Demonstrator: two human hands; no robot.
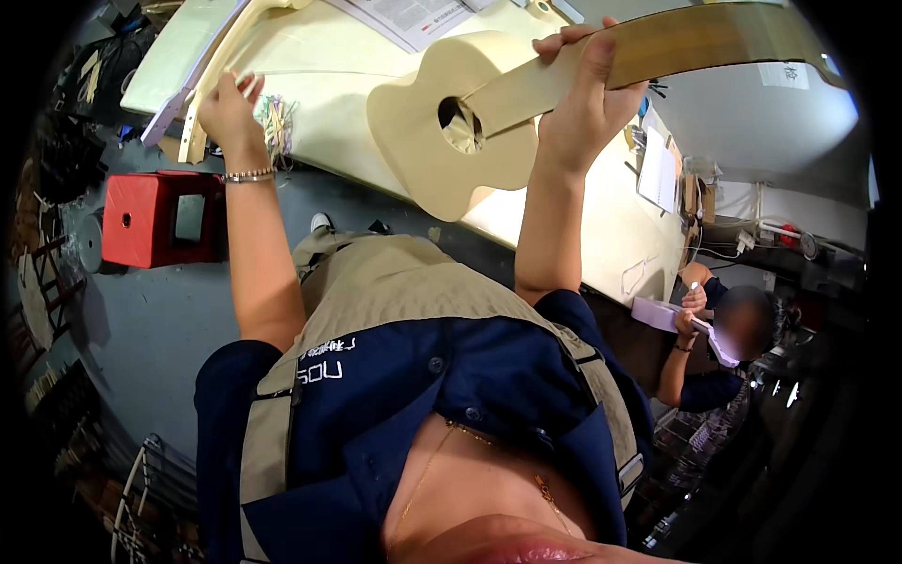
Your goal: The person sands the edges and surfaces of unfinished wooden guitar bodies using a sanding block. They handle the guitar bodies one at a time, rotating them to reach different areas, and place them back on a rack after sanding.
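My right hand (592,108) is wrapped round the neck (658,47) of a pale, unpainted ukulele. The ukulele's body (409,122), with a round sound hole, tilts above the table's near edge; the neck points to the upper right. My left hand (233,113) is raised at the left, its fingers curled in a pinch. From its fingertips a thin pale string (329,72) runs toward the ukulele body. Close to my left hand lie a pale wooden neck piece (194,132) and a lilac one (167,115).
A bundle of coloured strips (277,122) hangs by the pale table (329,141). Printed sheets (409,17) lie at the far side, a white notebook (656,169) at the right. A red stool (150,221) stands on the left floor. At right, another person (714,329) handles a lilac piece.
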